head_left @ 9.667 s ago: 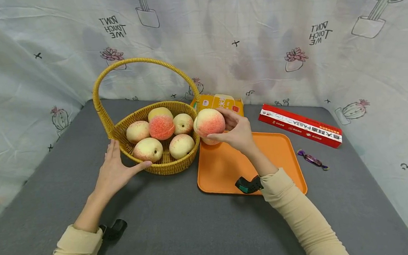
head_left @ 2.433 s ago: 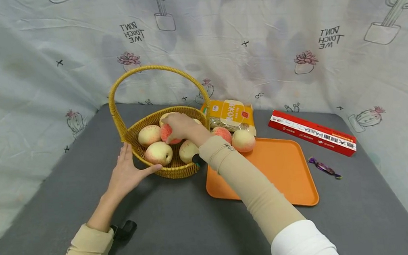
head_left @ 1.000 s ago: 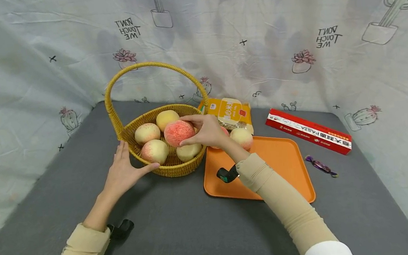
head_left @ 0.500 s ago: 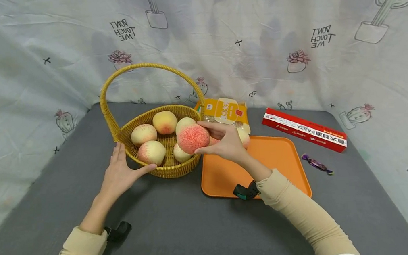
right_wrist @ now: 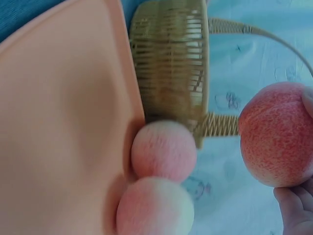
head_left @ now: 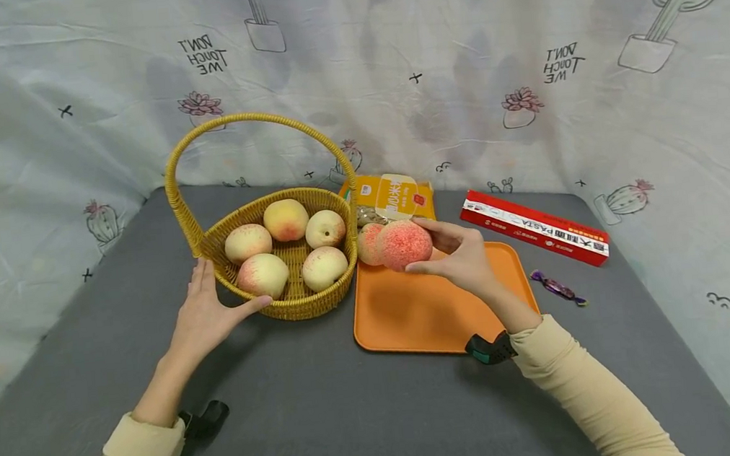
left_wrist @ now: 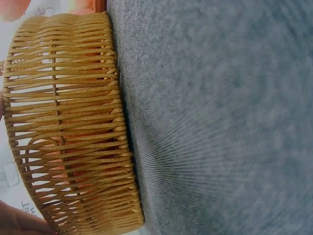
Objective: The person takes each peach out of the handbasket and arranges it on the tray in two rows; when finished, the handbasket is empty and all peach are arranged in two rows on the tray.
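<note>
My right hand (head_left: 469,262) holds a red peach (head_left: 405,245) between thumb and fingers above the orange tray (head_left: 424,313). Two other peaches lie side by side at the tray's far left corner: in the right wrist view one pink peach (right_wrist: 164,151) is nearer the basket, and a pink-and-cream peach (right_wrist: 155,208) is beside it. My left hand (head_left: 200,322) rests against the yellow wicker basket (head_left: 307,307), its fingers straight along the left side and its thumb on the front rim. Several pale peaches (head_left: 286,220) sit inside the basket.
A yellow food packet (head_left: 394,193) lies behind the tray. To the right are a red pasta box (head_left: 534,227) and a purple wrapped candy (head_left: 558,288) on the grey table (head_left: 329,412). The tall basket handle (head_left: 251,117) arches over the peaches.
My right hand has lifted the red peach out of the basket and carried it right, over the tray. Earlier it held a different peach there. My left hand stays at the basket.
</note>
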The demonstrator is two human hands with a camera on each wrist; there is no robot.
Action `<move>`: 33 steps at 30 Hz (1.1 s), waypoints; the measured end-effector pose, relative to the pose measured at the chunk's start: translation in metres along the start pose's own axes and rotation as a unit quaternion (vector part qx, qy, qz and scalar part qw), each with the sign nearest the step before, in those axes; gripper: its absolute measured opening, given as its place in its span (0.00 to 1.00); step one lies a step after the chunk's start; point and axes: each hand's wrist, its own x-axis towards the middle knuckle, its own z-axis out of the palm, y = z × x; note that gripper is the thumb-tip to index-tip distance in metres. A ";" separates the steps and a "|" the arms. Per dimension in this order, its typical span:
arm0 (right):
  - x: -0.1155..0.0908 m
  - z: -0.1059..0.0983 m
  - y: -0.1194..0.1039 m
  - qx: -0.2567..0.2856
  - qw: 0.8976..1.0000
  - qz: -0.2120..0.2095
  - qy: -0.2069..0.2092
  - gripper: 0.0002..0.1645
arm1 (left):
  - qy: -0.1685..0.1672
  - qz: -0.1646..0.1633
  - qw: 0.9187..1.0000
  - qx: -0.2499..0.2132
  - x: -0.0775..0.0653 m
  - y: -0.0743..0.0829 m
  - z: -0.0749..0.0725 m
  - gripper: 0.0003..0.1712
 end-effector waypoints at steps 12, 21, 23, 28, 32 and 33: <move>-0.011 -0.035 0.008 -0.050 0.995 0.065 0.060 0.38 | 0.001 0.003 1.000 0.001 -0.002 0.002 -0.002 0.74; -0.016 -0.050 0.022 -0.035 0.984 0.133 0.110 0.38 | 0.003 0.004 1.000 0.005 -0.002 0.002 -0.002 0.74; -0.015 -0.054 0.026 -0.015 0.979 0.156 0.127 0.37 | 0.003 0.005 1.000 0.005 -0.001 0.002 -0.002 0.74; -0.012 -0.060 0.035 -0.011 0.955 0.243 0.170 0.37 | 0.002 0.004 1.000 0.005 -0.001 0.002 -0.003 0.74; -0.011 -0.063 0.042 -0.045 0.925 0.318 0.201 0.39 | -0.002 0.004 1.000 0.007 0.000 0.002 -0.003 0.74; -0.010 -0.064 0.044 -0.050 0.919 0.331 0.207 0.39 | -0.003 0.004 1.000 0.007 0.000 0.002 -0.003 0.74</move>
